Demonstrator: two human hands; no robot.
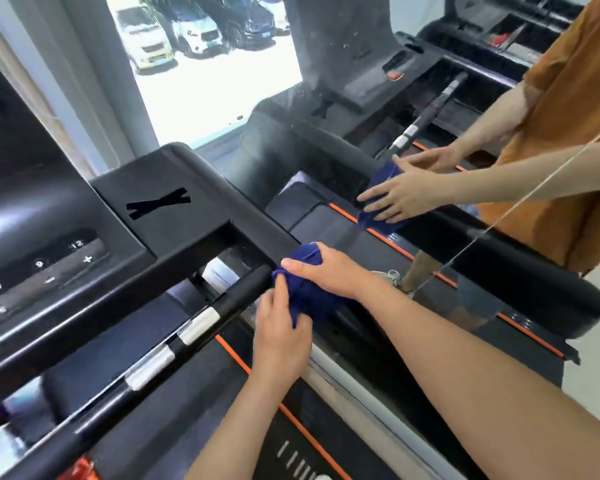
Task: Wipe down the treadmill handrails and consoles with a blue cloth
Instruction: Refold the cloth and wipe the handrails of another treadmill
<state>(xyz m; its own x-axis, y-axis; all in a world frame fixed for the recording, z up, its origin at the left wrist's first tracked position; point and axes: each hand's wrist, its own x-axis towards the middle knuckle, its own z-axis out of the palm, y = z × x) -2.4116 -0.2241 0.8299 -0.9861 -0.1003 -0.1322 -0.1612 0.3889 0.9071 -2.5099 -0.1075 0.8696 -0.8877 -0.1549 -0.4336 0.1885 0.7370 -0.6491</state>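
Progress looks mid-way at best. Blue cloth (pixel 307 292) is bunched at the joint where the short grip bar (pixel 201 323), the one w/ silver sensor bands, meets the padded side handrail (pixel 534 282). So the step in hand is prob. that joint.

- Right hand (pixel 329 271): curled over the top of the cloth, thumb forward, gripping it and pressing it down on the rail.
- Left hand (pixel 279 341): fingers pinch the lower fold of the same cloth, just beside the bar's end.

No wet streaks or clean/dirty edge show, so I can't tell which surfaces are already done. Judging by position, the rest of the grip bar, the long run of the side handrail toward its rounded end and the console (pixel 49 188) are likely left. The rail on the far side is out of view.

Writing:
- Console keys (pixel 42 265) read "12", "9", "+" and "-". One more round key is too blurred to read.
- Lower edge shows "ODE", prob. MODE, cut off by the frame.
- Black tape X (pixel 158 204) is stuck on the tray, apparently over a logo. No brand readable.

Mirror (pixel 343 64) at right repeats hands and cloth.
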